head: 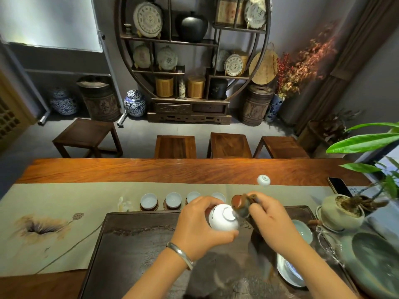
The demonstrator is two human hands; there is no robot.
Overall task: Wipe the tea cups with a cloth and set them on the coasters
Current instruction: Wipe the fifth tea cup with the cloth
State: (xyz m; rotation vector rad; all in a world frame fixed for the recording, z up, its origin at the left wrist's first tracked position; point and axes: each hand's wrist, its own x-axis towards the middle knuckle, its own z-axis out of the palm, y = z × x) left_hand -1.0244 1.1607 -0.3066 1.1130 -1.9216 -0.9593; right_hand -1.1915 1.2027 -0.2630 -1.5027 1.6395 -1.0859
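Four cups (149, 200) sit on coasters (149, 208) at 11 o'clock, beyond the tray edge (138, 213). Your left hand (199, 228) grips an upturned cup (223, 217); your right hand (271, 219) pinches the cloth (243, 207) against it. Bare tray at 7.

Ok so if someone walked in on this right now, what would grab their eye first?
Probably the white tea cup, held upturned in the left hand over the dark tea tray, while the right hand presses a dark cloth to its base. Just behind, a row of pale cups sits on coasters along the table runner.
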